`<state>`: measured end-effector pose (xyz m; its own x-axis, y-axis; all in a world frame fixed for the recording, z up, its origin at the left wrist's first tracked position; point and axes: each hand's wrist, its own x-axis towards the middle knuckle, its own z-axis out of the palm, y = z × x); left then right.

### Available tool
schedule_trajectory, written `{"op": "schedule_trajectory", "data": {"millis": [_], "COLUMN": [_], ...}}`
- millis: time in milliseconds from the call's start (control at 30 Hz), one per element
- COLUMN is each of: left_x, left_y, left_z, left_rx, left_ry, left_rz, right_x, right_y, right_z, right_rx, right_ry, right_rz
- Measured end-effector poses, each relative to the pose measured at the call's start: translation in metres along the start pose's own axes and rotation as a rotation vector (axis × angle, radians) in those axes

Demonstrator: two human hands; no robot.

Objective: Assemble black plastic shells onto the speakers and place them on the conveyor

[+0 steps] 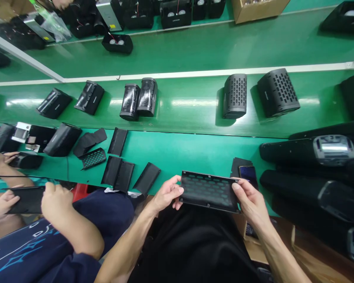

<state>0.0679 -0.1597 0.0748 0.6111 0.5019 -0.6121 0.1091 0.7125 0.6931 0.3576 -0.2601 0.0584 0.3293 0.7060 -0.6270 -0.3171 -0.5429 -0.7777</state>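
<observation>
Between my two hands is a black speaker grille (209,192), a curved panel with rows of slots that let the green bench show through. My left hand (168,193) pinches its left end, thumb on the near face. Its right end is gripped by my right hand (249,198), with the thumb over the edge. The panel hangs over my lap at the bench's front edge. Close to my right hand lies a dark phone (247,175) on some black sheets (238,163). Left of my left hand, a loose black panel (147,177) rests on the bench.
More black panels (118,141) and a slotted grille (93,158) lie to the left. Several speakers (235,96) stand on the green conveyor (191,100) beyond the bench. At right are large black speaker housings (301,151). A co-worker's hands (56,198) hold a dark panel at left.
</observation>
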Motion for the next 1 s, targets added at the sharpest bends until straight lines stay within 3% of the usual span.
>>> {"op": "schedule_trajectory", "data": {"millis": [1000], "left_x": [0.013], "left_y": [-0.011], "left_z": [-0.010], "left_rx": [-0.209], "left_ry": [0.010], "left_rz": [-0.024], "right_x": [0.017], "right_y": [0.003], "right_z": [0.001], "right_rx": [0.067], "right_ry": [-0.086], "right_rz": [0.086]}}
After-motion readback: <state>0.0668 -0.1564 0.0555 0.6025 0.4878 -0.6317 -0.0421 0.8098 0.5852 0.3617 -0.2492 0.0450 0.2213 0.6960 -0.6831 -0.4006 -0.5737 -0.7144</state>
